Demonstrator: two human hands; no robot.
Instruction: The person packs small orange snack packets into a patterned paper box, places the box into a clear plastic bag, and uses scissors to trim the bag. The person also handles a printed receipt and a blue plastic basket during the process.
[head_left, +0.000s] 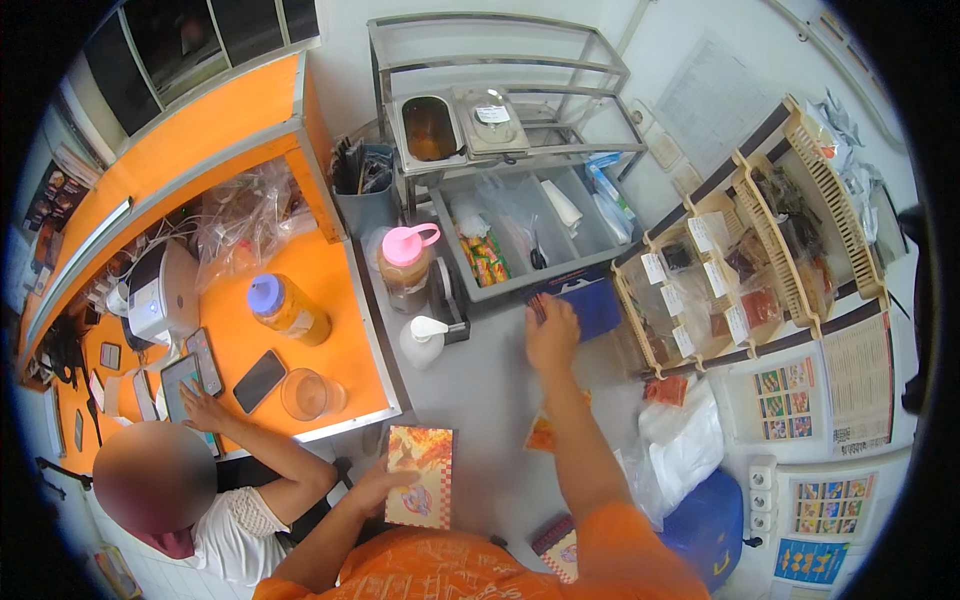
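Note:
My left hand (375, 484) grips a printed cardboard food box (420, 487) with a flame pattern and a red checked edge, close in front of my orange shirt. My right hand (553, 334) reaches out over the grey counter, its fingers closed on a small dark red item (537, 306), mostly hidden by them. A blue box (589, 304) lies beside that hand. Just beyond stands a grey divided tray (495, 292) with colourful sachets (484, 259), a pair of black-handled scissors (537, 256) and plastic packaging. Below my right forearm rests an orange sachet (541, 435).
At left, a person (247, 517) touches a tablet (182, 386) on the orange counter (352, 367). A glass (307, 395), squeeze bottles and a white pump bottle (421, 343) stand nearby. Beige baskets (652, 300) with packets stand at right, white plastic bags (682, 442) below.

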